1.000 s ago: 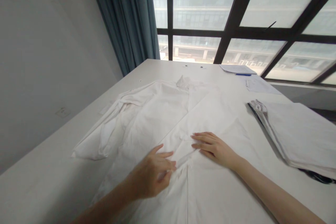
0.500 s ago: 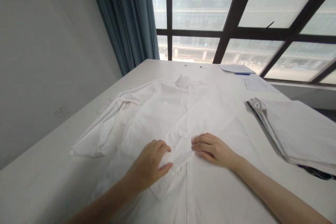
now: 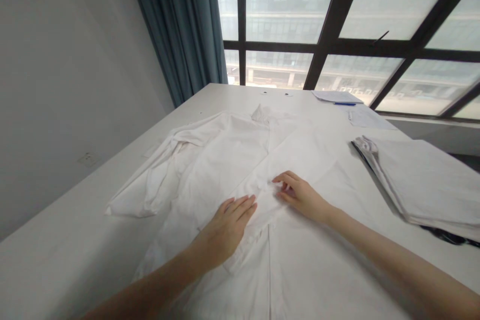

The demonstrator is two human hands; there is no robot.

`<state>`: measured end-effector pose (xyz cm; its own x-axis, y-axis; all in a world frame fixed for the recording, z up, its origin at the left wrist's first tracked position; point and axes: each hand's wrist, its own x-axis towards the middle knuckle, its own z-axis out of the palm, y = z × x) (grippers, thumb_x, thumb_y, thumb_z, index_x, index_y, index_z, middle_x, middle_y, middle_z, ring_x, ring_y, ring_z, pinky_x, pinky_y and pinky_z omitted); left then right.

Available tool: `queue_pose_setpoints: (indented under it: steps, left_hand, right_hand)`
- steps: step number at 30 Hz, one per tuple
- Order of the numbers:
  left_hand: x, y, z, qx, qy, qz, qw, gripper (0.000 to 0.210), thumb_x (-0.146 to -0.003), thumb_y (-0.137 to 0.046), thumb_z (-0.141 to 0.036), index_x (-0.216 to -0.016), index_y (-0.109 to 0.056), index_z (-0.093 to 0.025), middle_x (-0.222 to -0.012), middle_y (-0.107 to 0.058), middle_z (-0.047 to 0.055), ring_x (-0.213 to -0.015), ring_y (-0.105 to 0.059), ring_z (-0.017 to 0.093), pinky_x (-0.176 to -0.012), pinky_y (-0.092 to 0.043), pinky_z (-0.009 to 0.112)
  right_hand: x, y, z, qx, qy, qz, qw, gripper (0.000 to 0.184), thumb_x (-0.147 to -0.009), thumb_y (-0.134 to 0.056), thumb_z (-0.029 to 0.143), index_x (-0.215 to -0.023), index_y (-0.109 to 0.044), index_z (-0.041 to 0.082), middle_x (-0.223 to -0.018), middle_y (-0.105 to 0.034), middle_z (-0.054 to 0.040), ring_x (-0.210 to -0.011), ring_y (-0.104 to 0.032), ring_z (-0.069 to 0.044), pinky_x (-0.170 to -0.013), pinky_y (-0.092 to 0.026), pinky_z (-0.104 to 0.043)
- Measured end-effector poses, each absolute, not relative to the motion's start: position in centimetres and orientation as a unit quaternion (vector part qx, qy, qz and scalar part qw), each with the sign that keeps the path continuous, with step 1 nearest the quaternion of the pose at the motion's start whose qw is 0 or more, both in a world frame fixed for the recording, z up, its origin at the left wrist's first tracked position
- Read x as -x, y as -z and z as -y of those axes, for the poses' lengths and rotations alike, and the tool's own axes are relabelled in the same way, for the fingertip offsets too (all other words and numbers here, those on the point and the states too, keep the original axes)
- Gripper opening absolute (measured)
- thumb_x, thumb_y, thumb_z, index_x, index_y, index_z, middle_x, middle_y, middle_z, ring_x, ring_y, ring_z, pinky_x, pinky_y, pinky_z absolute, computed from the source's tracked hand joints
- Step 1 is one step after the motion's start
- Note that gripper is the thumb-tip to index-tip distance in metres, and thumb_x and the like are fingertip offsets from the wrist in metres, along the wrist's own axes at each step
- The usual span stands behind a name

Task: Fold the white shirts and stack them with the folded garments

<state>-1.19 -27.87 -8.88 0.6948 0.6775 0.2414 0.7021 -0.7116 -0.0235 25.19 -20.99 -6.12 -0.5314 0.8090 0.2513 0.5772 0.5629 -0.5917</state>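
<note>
A white shirt [image 3: 225, 155] lies spread on the white table, its collar at the far end and one sleeve reaching out to the left. The other sleeve appears folded diagonally across the front. My left hand [image 3: 228, 227] rests flat on that folded part with its fingers stretched out. Further up and to the right, my right hand [image 3: 300, 195] pinches a bit of the shirt's fabric between thumb and fingers. The cloth right under both hands is hidden.
A folded stack of white cloth [image 3: 431, 185] with something black beneath lies at the right. Papers [image 3: 337, 96] and a blue pen [image 3: 344, 104] are at the far right of the table [image 3: 232, 97]. A wall is at left; a blue curtain [image 3: 183, 25] and windows stand behind.
My right hand has moved up and away, its fingers now pinching. My left hand has shifted slightly forward and right and flattened on the shirt.
</note>
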Motion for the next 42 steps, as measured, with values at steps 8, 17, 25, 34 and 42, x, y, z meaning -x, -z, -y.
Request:
queue_pose_setpoints:
  steps: [8,17,25,34,42]
  left_hand:
    - [1.2,9.5,27.8,0.916,0.121,0.37,0.099,0.046,-0.093,-0.034,-0.007,-0.138,-0.046,-0.012,-0.147,-0.048,0.009,-0.138,-0.04,0.018,-0.113,-0.027,0.036]
    - [0.8,9.2,27.9,0.908,0.141,0.387,0.074,0.05,-0.091,-0.034,-0.005,-0.141,-0.038,-0.007,-0.143,-0.05,0.015,-0.135,-0.043,0.02,-0.111,-0.035,0.039]
    - [0.8,9.1,27.8,0.909,0.139,0.387,0.068,0.053,-0.089,-0.035,-0.002,-0.141,-0.038,-0.008,-0.143,-0.051,0.014,-0.134,-0.043,0.02,-0.111,-0.033,0.039]
    - [1.2,8.8,27.9,0.919,0.114,0.372,0.067,0.054,-0.09,-0.034,-0.002,-0.14,-0.045,-0.018,-0.15,-0.045,0.008,-0.139,-0.038,0.018,-0.112,-0.03,0.038]
    - [1.3,9.1,27.8,0.921,0.099,0.372,0.068,0.053,-0.092,-0.032,-0.004,-0.143,-0.041,-0.016,-0.149,-0.045,0.007,-0.142,-0.032,0.018,-0.114,-0.027,0.037]
  right_hand:
    - [-23.2,7.3,19.7,0.368,-0.027,0.899,0.236,0.011,-0.095,-0.053,0.023,-0.092,-0.064,0.02,-0.093,-0.066,-0.0078,-0.088,-0.058,-0.021,-0.078,-0.042,-0.036]
    - [-24.8,7.2,19.8,0.275,-0.042,0.914,0.297,0.028,-0.082,-0.049,0.006,-0.095,-0.068,0.023,-0.118,-0.066,-0.007,-0.108,-0.056,-0.023,-0.092,-0.039,-0.042]
    - [-24.2,6.9,20.3,0.246,-0.018,0.941,0.231,0.034,-0.085,-0.048,0.008,-0.112,-0.066,0.02,-0.118,-0.07,-0.0057,-0.119,-0.056,-0.023,-0.1,-0.032,-0.045]
    - [-25.0,7.5,19.5,0.372,-0.029,0.884,0.282,0.029,-0.086,-0.048,0.007,-0.108,-0.062,0.02,-0.114,-0.07,-0.0079,-0.112,-0.059,-0.022,-0.095,-0.037,-0.042]
    - [-24.9,7.7,19.4,0.316,-0.068,0.907,0.27,0.028,-0.086,-0.048,0.008,-0.1,-0.067,0.023,-0.121,-0.069,-0.0048,-0.118,-0.056,-0.022,-0.099,-0.034,-0.044]
